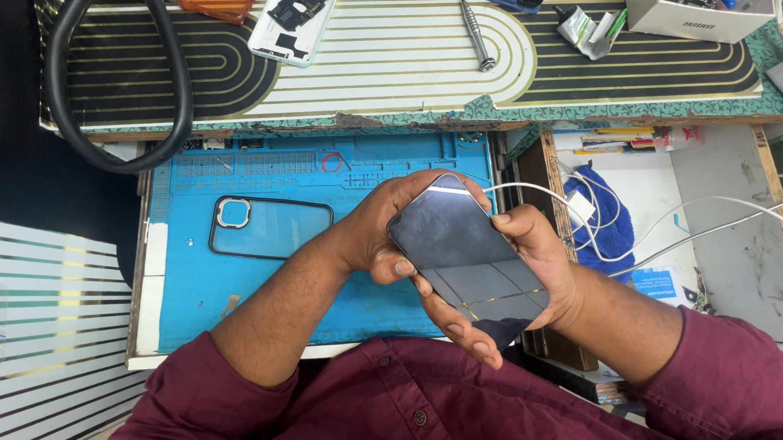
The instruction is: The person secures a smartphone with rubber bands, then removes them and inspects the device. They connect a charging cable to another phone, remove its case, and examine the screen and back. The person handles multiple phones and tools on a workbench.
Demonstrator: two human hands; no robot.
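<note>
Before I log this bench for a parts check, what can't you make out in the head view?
- Phone: its back and lower edge are hidden by the left hand and right hand; the dark screen only reflects.
- White box: cut off by the top edge, contents unseen.
- Opened phone: top cropped, parts too small to tell.
- White cable: its far end runs off the right edge.
- Drawer: its front is hidden by the right sleeve.

Open blue mat (317, 305) beside clear case (272, 228)
</note>
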